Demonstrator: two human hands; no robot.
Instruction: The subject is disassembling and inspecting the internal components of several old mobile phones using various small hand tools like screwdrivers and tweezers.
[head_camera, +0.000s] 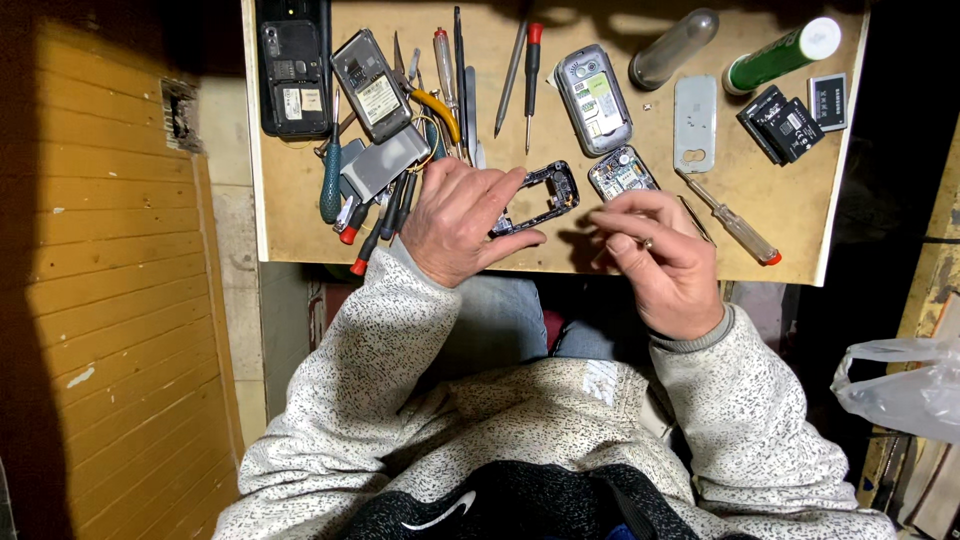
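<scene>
Left hand, centre of frame: fingers curled, thumb underneath, grasping a black phone frame by its near end; the frame tilts up and away over the wooden worktop, its open middle showing. Right hand, just right of centre: fingertips pinched together on something small and thin, too small to identify; a ring shows on one finger. The hands are near each other, not touching. Directly behind the right hand lies an opened phone with exposed circuit board; above it, a silver phone body with its back off. Right of those, a flat silver back cover, then black batteries in a loose cluster at upper right. A clear-handled screwdriver with red tip cap lies diagonal toward the lower right of the top. Containers: a clear plastic tube, contents not discernible, and a green-and-white cylinder, closed, both lying on their sides at upper right. Upper left: a black phone, a grey phone with back removed, yellow-handled pliers, several screwdrivers and red-tipped tools in a heap. Grey speckled sleeves fill the lower frame; a clear plastic bag sits at the right edge.
</scene>
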